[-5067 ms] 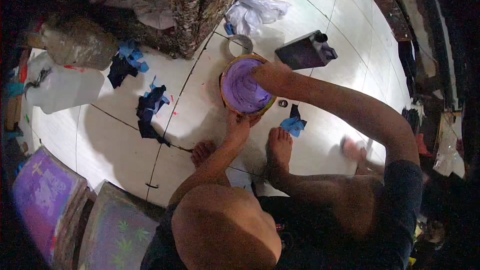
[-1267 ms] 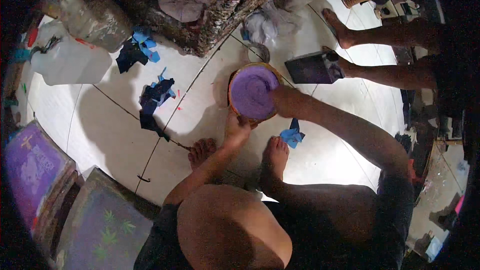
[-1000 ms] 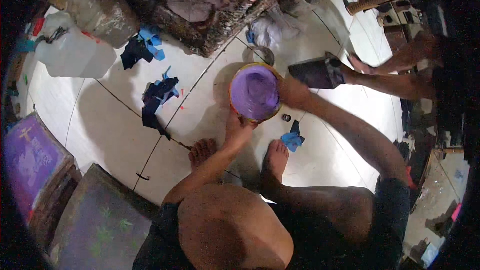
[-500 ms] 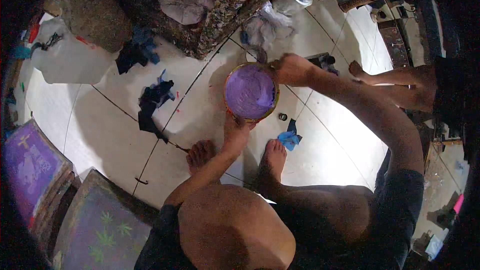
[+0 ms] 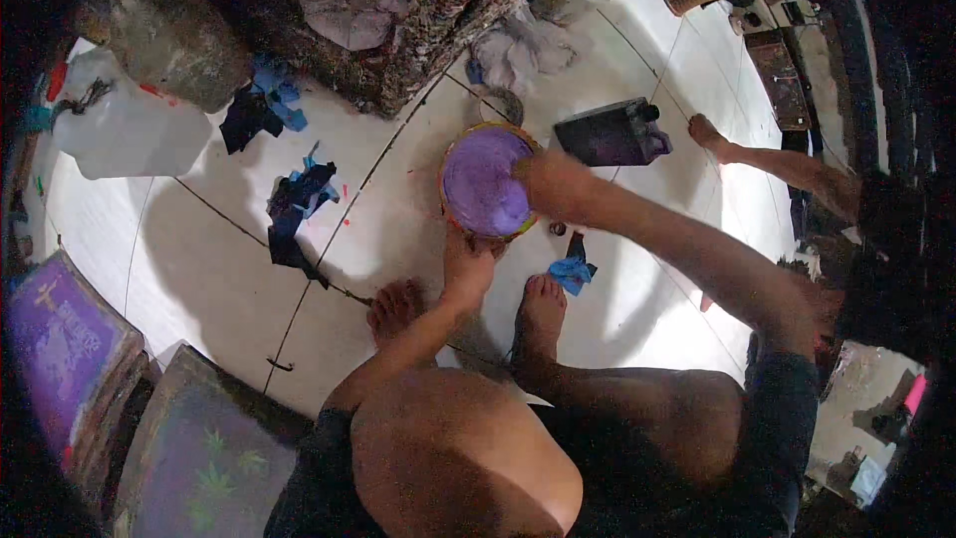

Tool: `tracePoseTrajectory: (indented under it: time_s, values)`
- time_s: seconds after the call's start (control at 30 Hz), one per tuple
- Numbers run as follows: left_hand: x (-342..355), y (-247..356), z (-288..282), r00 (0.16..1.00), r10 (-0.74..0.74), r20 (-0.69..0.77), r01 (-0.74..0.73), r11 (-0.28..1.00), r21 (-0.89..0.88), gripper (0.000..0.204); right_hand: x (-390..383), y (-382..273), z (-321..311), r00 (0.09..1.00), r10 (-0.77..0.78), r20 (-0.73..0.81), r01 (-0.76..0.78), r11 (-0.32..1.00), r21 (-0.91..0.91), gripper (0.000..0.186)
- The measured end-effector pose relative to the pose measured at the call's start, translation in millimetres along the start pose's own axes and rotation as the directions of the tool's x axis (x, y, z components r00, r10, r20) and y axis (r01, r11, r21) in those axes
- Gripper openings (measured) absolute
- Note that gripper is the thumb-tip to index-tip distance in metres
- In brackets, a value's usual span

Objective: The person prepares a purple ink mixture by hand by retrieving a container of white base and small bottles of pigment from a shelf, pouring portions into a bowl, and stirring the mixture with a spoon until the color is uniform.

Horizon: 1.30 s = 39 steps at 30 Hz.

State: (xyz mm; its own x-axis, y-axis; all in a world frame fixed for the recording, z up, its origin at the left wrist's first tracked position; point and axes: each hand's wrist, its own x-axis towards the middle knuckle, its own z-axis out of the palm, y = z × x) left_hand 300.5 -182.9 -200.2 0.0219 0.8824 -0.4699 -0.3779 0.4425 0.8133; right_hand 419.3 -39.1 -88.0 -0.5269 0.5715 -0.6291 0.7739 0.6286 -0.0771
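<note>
A round tub (image 5: 444,201) with a yellowish, stained rim stands on the tiled floor before my feet, and thick purple paint (image 5: 483,179) fills its inside. My left hand (image 5: 470,264) grips the tub's near side, fingers curled against its wall. Over the right part of the opening is my right hand (image 5: 558,184), closed and slightly blurred. Its fingertips and whatever they may hold are hidden from above. The paint's surface looks smeared and swirled.
A dark jerrycan (image 5: 609,133) lies right of the tub. Crumpled dark and blue scraps (image 5: 299,204) lie left; a blue scrap (image 5: 571,274) is near my foot. A paint-crusted block (image 5: 388,70) stands beyond. Another person's leg (image 5: 787,164) extends in at right.
My right hand has moved from the tub's upper right rim inward and down over the paint. The jerrycan, formerly mostly covered by my arm, now shows. My left hand keeps its hold.
</note>
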Motion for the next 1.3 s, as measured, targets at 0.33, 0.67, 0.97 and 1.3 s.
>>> tracePoseTrajectory:
  time_s: [0.33,0.67,0.97,1.3]
  values:
    - [1,19,2,0.988,-0.148,-0.042,0.151,0.984,0.091,0.034,12,5,19,0.967,-0.225,-0.116,0.211,0.970,-0.120,0.017]
    - [12,-26,-16,0.994,0.107,0.000,-0.099,0.917,0.386,0.033,24,15,13,0.991,-0.114,-0.065,0.111,0.993,-0.049,0.020]
    - [10,-14,-14,0.994,-0.038,0.105,0.034,0.998,0.044,0.048,28,21,12,0.990,-0.078,-0.120,0.086,0.995,0.060,0.015]
    - [7,-4,-7,0.993,-0.115,-0.031,0.114,0.993,-0.027,0.040,13,35,47,0.985,-0.095,-0.146,0.087,0.994,-0.063,0.012]
